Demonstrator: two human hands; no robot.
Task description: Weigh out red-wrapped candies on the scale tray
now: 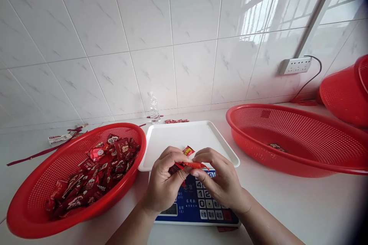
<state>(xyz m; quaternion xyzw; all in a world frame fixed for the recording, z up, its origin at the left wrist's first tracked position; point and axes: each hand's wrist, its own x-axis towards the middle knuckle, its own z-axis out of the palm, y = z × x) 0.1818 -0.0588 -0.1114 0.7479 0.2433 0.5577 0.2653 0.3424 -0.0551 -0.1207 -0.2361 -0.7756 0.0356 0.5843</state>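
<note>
1. Left hand (pixel 163 183) curled over the scale (pixel 198 201), thumb and fingers pinching one end of a red wrapper (pixel 192 165).
2. Right hand (pixel 221 180) beside it, fingertips pinching the other end of the same red wrapper, knuckles nearly touching the left hand.
3. Red wrapper stretched flat between the two hands, just above the keypad of the scale and at the front edge of the white tray (pixel 161 149).
4. Small yellow-and-red candy (pixel 188 150) just behind the fingers, over the front part of the white tray; whether held or lying on the tray cannot be told.
5. White tray sitting on top of the scale, otherwise bare where visible.
6. Red basket (pixel 28 203) to the left of the left hand, touching the tray's corner, holding a heap of dark red candy packets (pixel 94 176).
7. Second red basket (pixel 290 160) to the right of the right hand, well apart from it, with one dark packet (pixel 276 147) at its bottom.
8. Red bucket (pixel 345 92) lying tilted at the far right.
9. Clear bottle (pixel 154 109) upright against the tiled wall behind the tray, with a few red packets (pixel 176 121) lying near it.
10. Ribbon strips (pixel 43 151) on the counter behind the left basket.
11. White power strip (pixel 295 65) fixed to the wall at right, black cable running from it.
</note>
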